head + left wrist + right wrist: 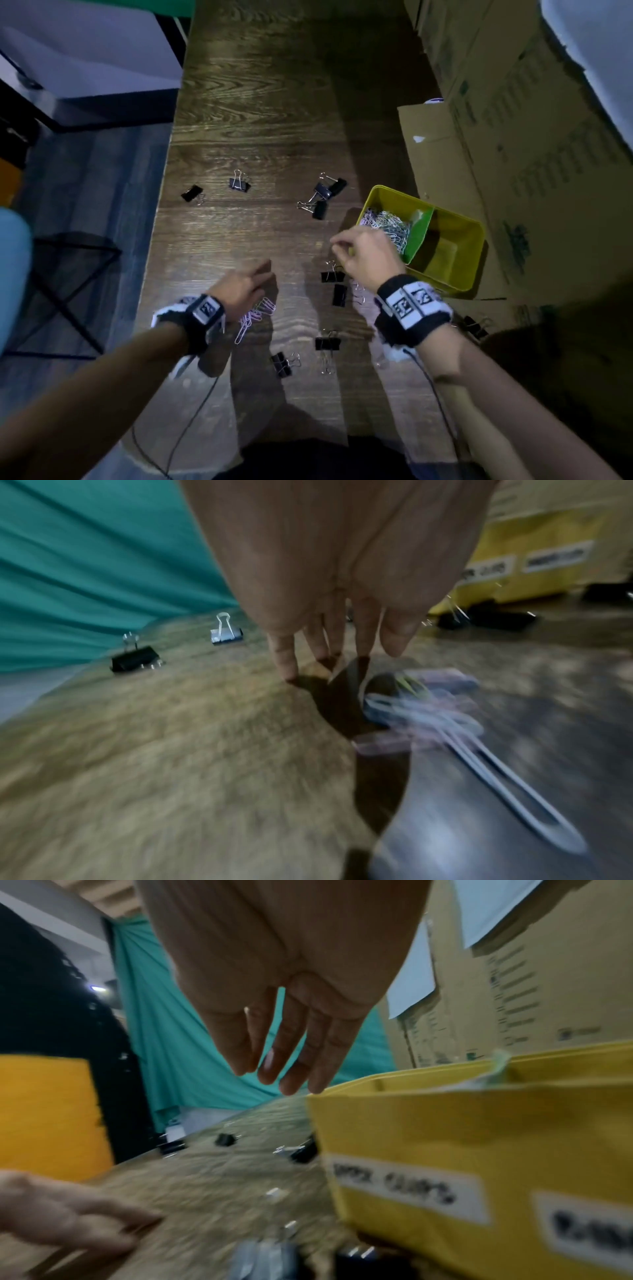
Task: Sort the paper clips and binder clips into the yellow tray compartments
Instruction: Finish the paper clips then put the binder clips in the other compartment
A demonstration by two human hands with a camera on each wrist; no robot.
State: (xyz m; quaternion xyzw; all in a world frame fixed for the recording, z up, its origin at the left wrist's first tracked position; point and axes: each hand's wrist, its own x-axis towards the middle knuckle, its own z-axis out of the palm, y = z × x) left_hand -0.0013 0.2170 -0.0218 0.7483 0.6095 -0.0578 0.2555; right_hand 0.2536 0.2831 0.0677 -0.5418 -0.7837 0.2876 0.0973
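The yellow tray (pixel 455 270) stands at the table's right, split by a green divider (pixel 419 231). Its left compartment holds a heap of paper clips (pixel 390 224); the right one looks bare. My right hand (pixel 342 250) hovers beside the tray's near-left corner, and its relaxed fingers (pixel 291 1069) hold nothing. My left hand (pixel 263 274) reaches forward with straight fingers (pixel 286 666) touching the table by a pile of pink paper clips (pixel 260 310), blurred in the left wrist view (pixel 421 712). Black binder clips lie scattered: two far left (pixel 191 193), a cluster (pixel 323 197), two below my right hand (pixel 334 277).
More binder clips lie near me (pixel 327 342) (pixel 281 364) and one sits right of my right wrist (pixel 474 327). Cardboard boxes (pixel 513 137) flank the table's right side. A black frame (pixel 68 274) stands on the floor left of the table. The tray front carries white labels (pixel 404 1188).
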